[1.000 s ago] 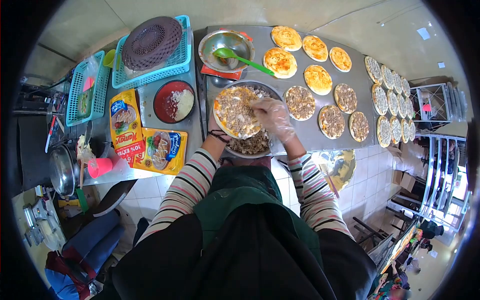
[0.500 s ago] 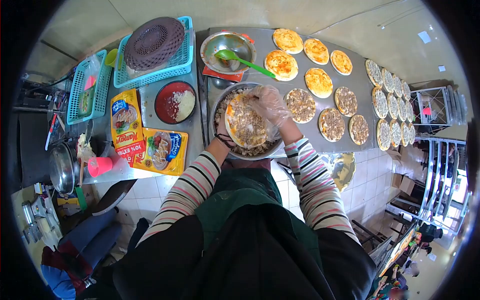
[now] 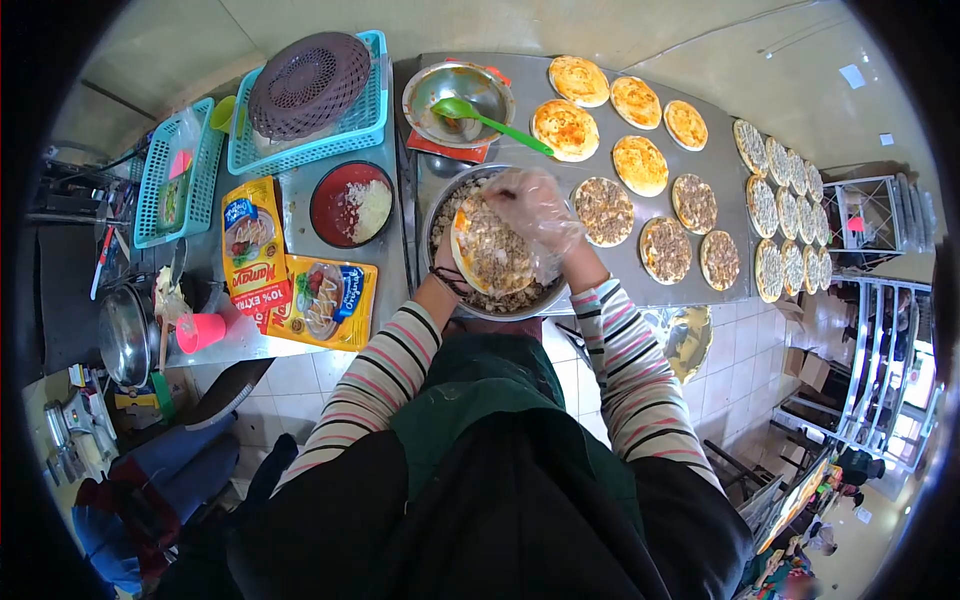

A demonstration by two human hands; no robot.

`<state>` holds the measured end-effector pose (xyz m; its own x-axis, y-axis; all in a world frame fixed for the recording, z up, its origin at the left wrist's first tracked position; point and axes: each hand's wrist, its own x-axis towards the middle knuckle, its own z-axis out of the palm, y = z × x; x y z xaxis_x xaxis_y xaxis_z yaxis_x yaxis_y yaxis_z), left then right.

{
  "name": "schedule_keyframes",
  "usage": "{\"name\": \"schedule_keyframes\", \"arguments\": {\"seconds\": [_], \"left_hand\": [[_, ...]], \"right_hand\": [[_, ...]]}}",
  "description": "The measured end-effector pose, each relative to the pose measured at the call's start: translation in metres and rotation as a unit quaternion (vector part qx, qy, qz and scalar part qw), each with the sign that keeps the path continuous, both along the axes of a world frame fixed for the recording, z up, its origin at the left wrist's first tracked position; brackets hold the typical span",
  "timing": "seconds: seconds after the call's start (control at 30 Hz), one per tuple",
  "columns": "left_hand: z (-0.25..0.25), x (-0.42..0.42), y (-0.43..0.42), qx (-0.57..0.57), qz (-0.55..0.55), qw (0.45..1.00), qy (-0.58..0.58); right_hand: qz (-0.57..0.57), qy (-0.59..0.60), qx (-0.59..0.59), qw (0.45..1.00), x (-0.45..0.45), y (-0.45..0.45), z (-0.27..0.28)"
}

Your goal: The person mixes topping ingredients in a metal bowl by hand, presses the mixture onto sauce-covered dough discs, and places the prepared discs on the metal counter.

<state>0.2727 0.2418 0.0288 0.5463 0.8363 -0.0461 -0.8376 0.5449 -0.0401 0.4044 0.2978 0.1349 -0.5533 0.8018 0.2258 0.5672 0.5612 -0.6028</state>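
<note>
A small round pizza [image 3: 492, 245], partly covered with crumbly ground-meat topping, is tilted above a metal bowl [image 3: 548, 300] of the same filling. My left hand [image 3: 444, 262] grips its left edge from the side and beneath, with most of the fingers hidden under the crust. Over the pizza's upper right part is my right hand [image 3: 538, 208], in a clear plastic glove. Its fingers are bunched and point down at the topping; whatever they pinch is hidden. Beyond stand meat-topped pizzas [image 3: 602, 212] and sauce-only pizzas [image 3: 640, 166].
Behind the bowl, a steel bowl [image 3: 418, 112] holds a green spoon [image 3: 500, 129]. To the left are a red bowl of grated cheese [image 3: 368, 208], yellow packets [image 3: 335, 300] and a turquoise basket [image 3: 376, 95]. More topped pizzas [image 3: 768, 205] lie far right. A person [image 3: 130, 510] is at lower left.
My right hand has shifted slightly over the pizza and its fingers have turned more downward. The left hand and the pizza stay nearly in place. The person at lower left has moved.
</note>
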Motion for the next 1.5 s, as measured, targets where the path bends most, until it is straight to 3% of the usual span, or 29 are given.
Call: {"name": "schedule_keyframes", "arguments": {"seconds": [0.07, 0.13, 0.2, 0.27, 0.33, 0.4, 0.5, 0.6, 0.77, 0.93, 1.0, 1.07, 1.1, 1.13, 1.17, 1.23, 1.33, 1.37, 1.4, 1.43, 1.47, 1.5], "left_hand": [[-0.002, 0.000, -0.002, -0.004, 0.006, 1.000, -0.002], [-0.014, -0.001, 0.002, -0.015, 0.002, 1.000, -0.017], [-0.011, -0.004, 0.002, -0.020, -0.001, 1.000, -0.022], [-0.006, -0.011, -0.002, -0.030, 0.000, 0.999, -0.025], [-0.001, -0.019, -0.003, -0.069, 0.013, 0.997, 0.039], [-0.001, -0.022, -0.002, -0.044, 0.025, 0.999, 0.002], [-0.007, -0.024, 0.001, -0.063, 0.025, 0.997, 0.031], [-0.011, -0.025, 0.007, -0.067, 0.030, 0.997, -0.037], [-0.003, -0.029, 0.010, -0.070, 0.047, 0.996, 0.022], [-0.007, -0.031, 0.014, -0.065, 0.049, 0.997, -0.003], [-0.007, -0.033, 0.014, -0.084, 0.081, 0.991, 0.066], [-0.009, -0.040, 0.013, -0.075, 0.084, 0.992, 0.062], [-0.009, -0.043, 0.013, -0.063, 0.084, 0.993, 0.058], [-0.009, -0.044, 0.014, -0.062, 0.084, 0.993, 0.058], [-0.007, -0.045, 0.016, -0.055, 0.086, 0.993, 0.053], [-0.010, -0.045, 0.015, -0.051, 0.090, 0.994, 0.046], [-0.019, -0.048, 0.017, -0.047, 0.097, 0.994, 0.018], [-0.018, -0.049, 0.017, -0.042, 0.095, 0.995, -0.002], [-0.016, -0.048, 0.016, -0.038, 0.092, 0.995, -0.023], [-0.014, -0.048, 0.015, -0.040, 0.090, 0.995, -0.023], [-0.010, -0.048, 0.014, -0.044, 0.089, 0.995, 0.007], [-0.009, -0.047, 0.014, -0.048, 0.087, 0.994, 0.036]], "right_hand": [[-0.033, -0.006, -0.048, 0.998, 0.002, 0.000, 0.000], [0.017, 0.032, 0.009, 0.999, 0.001, 0.002, 0.000], [-0.082, 0.014, -0.043, 0.996, 0.011, 0.006, 0.011], [-0.096, 0.039, 0.007, 0.995, 0.040, 0.013, 0.001], [-0.180, 0.020, -0.158, 0.971, 0.056, 0.006, 0.000], [-0.146, 0.016, -0.155, 0.977, 0.045, -0.010, 0.000], [-0.085, 0.041, 0.033, 0.995, 0.028, -0.026, -0.016], [-0.049, 0.064, -0.047, 0.996, 0.026, -0.033, -0.005], [-0.079, 0.062, -0.058, 0.993, 0.025, -0.041, -0.013], [-0.050, 0.058, 0.013, 0.997, 0.017, -0.053, -0.013], [-0.137, 0.112, -0.064, 0.982, 0.027, -0.050, -0.010], [-0.192, 0.045, -0.116, 0.973, 0.036, -0.056, -0.026], [-0.153, -0.139, -0.155, 0.966, 0.037, -0.062, -0.041], [-0.108, -0.317, -0.186, 0.924, 0.038, -0.067, -0.056], [-0.108, -0.318, -0.184, 0.924, 0.036, -0.074, -0.074], [-0.069, -0.261, -0.083, 0.959, 0.030, -0.089, -0.106], [-0.113, -0.282, -0.127, 0.944, 0.038, -0.071, -0.121], [-0.149, -0.130, -0.131, 0.971, 0.050, -0.068, -0.123], [-0.150, -0.130, -0.132, 0.971, 0.049, -0.064, -0.109], [-0.222, 0.021, -0.301, 0.927, 0.047, -0.059, -0.076], [-0.282, 0.171, -0.451, 0.830, 0.046, -0.055, -0.049], [-0.284, 0.169, -0.450, 0.830, 0.043, -0.055, -0.037]]}}
